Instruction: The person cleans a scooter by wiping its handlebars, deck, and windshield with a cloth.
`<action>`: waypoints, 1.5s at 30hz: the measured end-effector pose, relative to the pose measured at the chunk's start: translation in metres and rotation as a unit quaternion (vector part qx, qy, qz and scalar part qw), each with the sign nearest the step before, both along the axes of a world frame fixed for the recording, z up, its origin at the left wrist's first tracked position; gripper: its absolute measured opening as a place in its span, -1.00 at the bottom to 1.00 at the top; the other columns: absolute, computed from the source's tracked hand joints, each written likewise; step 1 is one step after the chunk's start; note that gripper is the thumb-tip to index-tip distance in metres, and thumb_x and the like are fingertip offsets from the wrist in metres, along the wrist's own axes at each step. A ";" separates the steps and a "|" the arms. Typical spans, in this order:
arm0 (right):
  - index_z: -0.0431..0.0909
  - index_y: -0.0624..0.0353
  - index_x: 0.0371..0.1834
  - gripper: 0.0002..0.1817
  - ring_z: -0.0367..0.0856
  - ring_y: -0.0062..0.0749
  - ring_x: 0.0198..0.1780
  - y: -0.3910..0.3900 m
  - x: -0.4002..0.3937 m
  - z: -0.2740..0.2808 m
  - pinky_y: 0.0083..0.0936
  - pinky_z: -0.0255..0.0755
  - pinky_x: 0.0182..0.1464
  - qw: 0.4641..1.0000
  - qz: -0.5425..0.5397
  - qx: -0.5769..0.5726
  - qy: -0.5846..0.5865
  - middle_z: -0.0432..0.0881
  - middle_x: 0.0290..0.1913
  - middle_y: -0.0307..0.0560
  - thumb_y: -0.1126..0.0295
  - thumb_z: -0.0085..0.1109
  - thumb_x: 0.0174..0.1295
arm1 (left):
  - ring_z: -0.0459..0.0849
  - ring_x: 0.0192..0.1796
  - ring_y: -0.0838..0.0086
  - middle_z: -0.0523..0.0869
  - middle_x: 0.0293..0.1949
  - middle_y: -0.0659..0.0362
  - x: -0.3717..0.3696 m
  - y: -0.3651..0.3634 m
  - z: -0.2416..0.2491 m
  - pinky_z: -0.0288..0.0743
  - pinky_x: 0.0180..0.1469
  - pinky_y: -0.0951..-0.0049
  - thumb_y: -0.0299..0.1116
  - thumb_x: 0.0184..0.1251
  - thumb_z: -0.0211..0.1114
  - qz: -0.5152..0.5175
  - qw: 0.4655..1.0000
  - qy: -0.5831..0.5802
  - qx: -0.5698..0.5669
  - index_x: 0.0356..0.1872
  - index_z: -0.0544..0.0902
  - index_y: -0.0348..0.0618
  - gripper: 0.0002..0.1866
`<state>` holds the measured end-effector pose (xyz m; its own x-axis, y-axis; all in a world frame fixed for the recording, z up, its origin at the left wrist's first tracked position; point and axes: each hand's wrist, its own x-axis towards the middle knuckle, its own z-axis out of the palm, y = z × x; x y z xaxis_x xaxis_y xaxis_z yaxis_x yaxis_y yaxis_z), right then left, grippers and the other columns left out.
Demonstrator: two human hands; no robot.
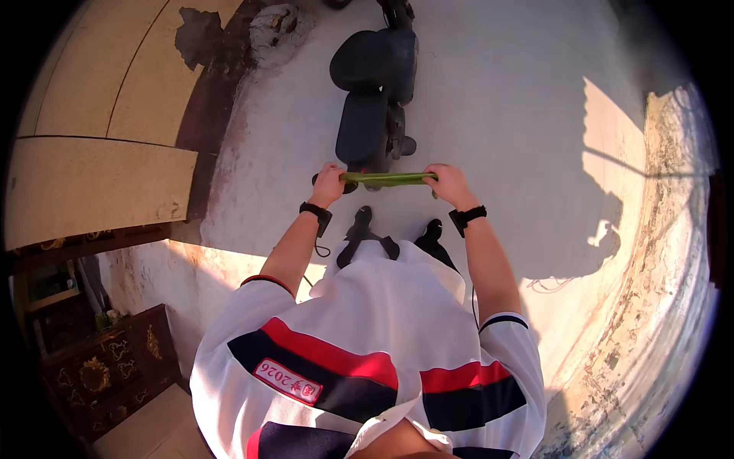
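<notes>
A long, narrow green strip [388, 180] is stretched level between my two hands, in front of my body. Whether it is a leaf, a band or folded cloth, I cannot make out. My left hand [329, 186] is closed around its left end. At the other end, my right hand [449, 186] pinches it between thumb and fingers, and a short tail hangs below. A dark band with a small box is strapped to each wrist.
A black scooter [363, 126] stands just beyond my hands on the pale floor [489, 99]. Tan panels [99, 180] and a dark carved cabinet [107, 367] are on the left. A weathered wall [650, 268] curves along the right. Thin cords hang near my arms.
</notes>
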<state>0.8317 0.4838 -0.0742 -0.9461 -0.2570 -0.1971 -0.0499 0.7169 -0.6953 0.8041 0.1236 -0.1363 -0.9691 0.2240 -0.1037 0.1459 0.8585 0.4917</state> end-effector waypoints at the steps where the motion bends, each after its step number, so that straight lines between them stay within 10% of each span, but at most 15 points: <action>1: 0.68 0.06 -0.12 -0.83 0.67 0.03 -0.13 0.011 0.001 0.001 -0.16 0.56 -0.08 1.000 -0.010 -0.017 -0.013 0.72 -0.18 -0.01 0.33 0.24 0.26 | 0.65 0.06 -0.01 0.70 -0.08 -0.06 -0.002 0.010 0.006 0.56 0.12 0.10 -0.44 0.27 0.26 0.001 1.000 0.030 0.001 -0.12 0.76 -0.10 -0.80; 15: 0.69 0.10 -0.08 -0.79 0.69 0.07 -0.13 0.158 0.011 0.014 -0.15 0.57 -0.07 0.949 -0.274 -0.059 0.144 0.73 -0.15 0.08 0.46 0.13 0.26 | 0.72 -0.12 -0.02 0.74 -0.25 -0.05 -0.036 0.192 0.136 0.61 -0.09 0.15 -0.52 0.33 0.22 0.053 0.987 0.017 0.151 -0.09 0.67 -0.14 -0.82; 27: 0.69 0.08 -0.09 -0.79 0.68 0.07 -0.14 0.252 -0.033 0.015 -0.12 0.56 -0.08 0.915 -0.356 0.004 0.188 0.72 -0.15 0.04 0.46 0.11 0.27 | 0.69 -0.20 0.05 0.66 -0.18 0.03 -0.161 0.304 0.127 0.57 -0.15 0.19 -0.59 0.25 0.30 -0.120 0.953 0.202 0.191 -0.16 0.71 -0.16 -0.83; 45: 0.69 0.13 -0.14 -0.81 0.67 -0.04 -0.09 0.297 -0.363 0.057 -0.22 0.57 -0.04 0.906 -0.262 -0.018 0.332 0.74 -0.16 -0.04 0.54 0.16 0.21 | 0.51 -0.13 0.17 0.49 -0.23 0.06 -0.360 0.322 0.170 0.45 -0.02 0.25 -0.54 0.16 0.42 0.078 0.935 0.324 0.118 -0.14 0.78 -0.12 -0.77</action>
